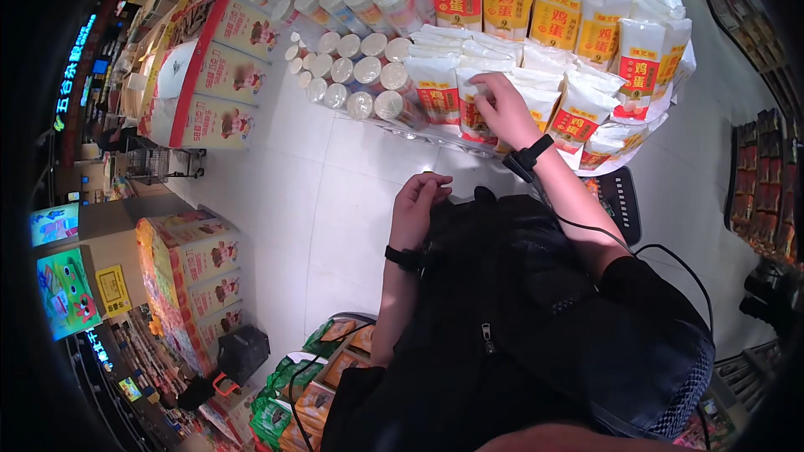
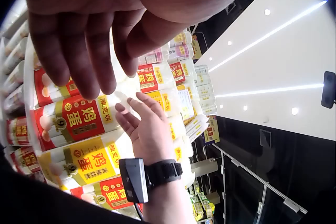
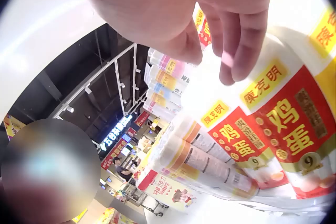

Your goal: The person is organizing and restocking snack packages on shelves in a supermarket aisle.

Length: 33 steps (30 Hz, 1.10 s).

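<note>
My right hand (image 1: 505, 109) reaches over the display of packed egg noodles, its fingers at the white tops of the front packs. In the right wrist view, its fingertips come down at the top of a red-and-white egg noodle pack (image 3: 296, 124), with the thumb apart from them. A second red pack (image 3: 244, 145) stands beside it. My left hand (image 1: 416, 201) hangs in front of the display, fingers loosely bent and holding nothing. In the left wrist view, yellow-labelled packs (image 2: 86, 161) stand among the red ones.
Round plastic-wrapped noodle bundles (image 1: 368, 75) are stacked left of the packs. Carton displays (image 1: 226, 75) stand further left, with a shopping cart (image 1: 163, 159) nearby. Green and orange packages (image 1: 310, 393) sit beside my body at lower left. Shelves (image 1: 762, 184) stand at right.
</note>
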Tool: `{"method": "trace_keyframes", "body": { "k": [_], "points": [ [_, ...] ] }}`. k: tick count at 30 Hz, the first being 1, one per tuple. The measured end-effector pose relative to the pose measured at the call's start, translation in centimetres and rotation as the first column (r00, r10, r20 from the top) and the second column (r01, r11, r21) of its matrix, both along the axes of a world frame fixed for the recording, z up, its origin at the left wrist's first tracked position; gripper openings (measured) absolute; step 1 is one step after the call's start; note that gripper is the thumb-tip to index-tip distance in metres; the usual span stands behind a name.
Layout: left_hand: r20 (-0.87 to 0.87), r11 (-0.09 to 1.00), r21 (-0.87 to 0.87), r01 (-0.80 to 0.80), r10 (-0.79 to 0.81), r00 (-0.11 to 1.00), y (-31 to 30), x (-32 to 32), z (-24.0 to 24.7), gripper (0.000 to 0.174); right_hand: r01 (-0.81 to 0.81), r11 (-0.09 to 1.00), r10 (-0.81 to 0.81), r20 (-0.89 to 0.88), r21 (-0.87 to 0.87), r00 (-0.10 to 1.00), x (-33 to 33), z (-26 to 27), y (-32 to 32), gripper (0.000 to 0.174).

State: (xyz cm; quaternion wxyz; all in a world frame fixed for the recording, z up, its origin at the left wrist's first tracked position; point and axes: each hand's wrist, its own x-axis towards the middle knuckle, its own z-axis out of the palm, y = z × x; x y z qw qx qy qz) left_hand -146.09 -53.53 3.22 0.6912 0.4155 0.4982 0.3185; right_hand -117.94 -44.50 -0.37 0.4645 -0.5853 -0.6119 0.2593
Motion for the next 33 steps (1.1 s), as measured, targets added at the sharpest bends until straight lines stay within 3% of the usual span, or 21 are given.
{"method": "trace_keyframes", "body": {
  "k": [3, 4, 11, 17, 18, 24, 27, 33],
  "points": [
    [0.016, 0.999, -0.005, -0.038, 0.038, 0.999, -0.3, -0.4, -0.2, 0.024, 0.069, 0.998, -0.068, -0.030, 0.014, 0.997, -0.6, 0.8, 2.6, 0.036],
    [0.013, 0.999, -0.009, -0.043, 0.043, 0.999, -0.4, -0.6, -0.3, 0.024, 0.075, 0.995, -0.077, -0.029, -0.063, 0.997, -0.9, 1.5, 3.3, 0.041],
    [-0.008, 0.997, -0.016, -0.080, 0.080, 0.997, -1.1, -2.0, -0.4, 0.024, 0.114, 0.991, -0.116, -0.028, -0.064, 0.993, -2.4, -1.2, 6.4, 0.041],
    [-0.004, 0.995, -0.044, -0.088, 0.088, 0.996, -1.2, -2.6, -0.8, 0.025, 0.107, 0.977, -0.168, -0.353, -0.186, 0.921, -2.4, 1.0, 6.7, 0.024],
    [-0.004, 0.995, -0.043, -0.084, 0.084, 0.996, -1.0, -2.5, -0.8, 0.025, 0.155, 0.978, -0.189, -0.290, -0.137, 0.938, -2.3, 0.4, 7.3, 0.015],
    [-0.049, 0.997, -0.014, -0.073, 0.072, 0.996, -0.2, -2.1, 0.2, 0.025, 0.172, 0.978, -0.190, 0.161, 0.117, 0.969, -0.7, -0.1, 9.0, 0.010],
    [-0.058, 0.998, 0.000, -0.065, 0.065, 0.996, 0.1, -2.0, 0.3, 0.024, 0.169, 0.983, -0.180, 0.180, 0.079, 0.967, -0.6, 0.3, 9.0, 0.011],
    [-0.072, 0.999, 0.015, -0.039, 0.040, 0.997, 0.2, -2.2, 0.2, 0.024, 0.192, 0.981, -0.193, 0.038, 0.024, 0.980, -0.6, 1.1, 7.4, 0.014]
  ]
}}
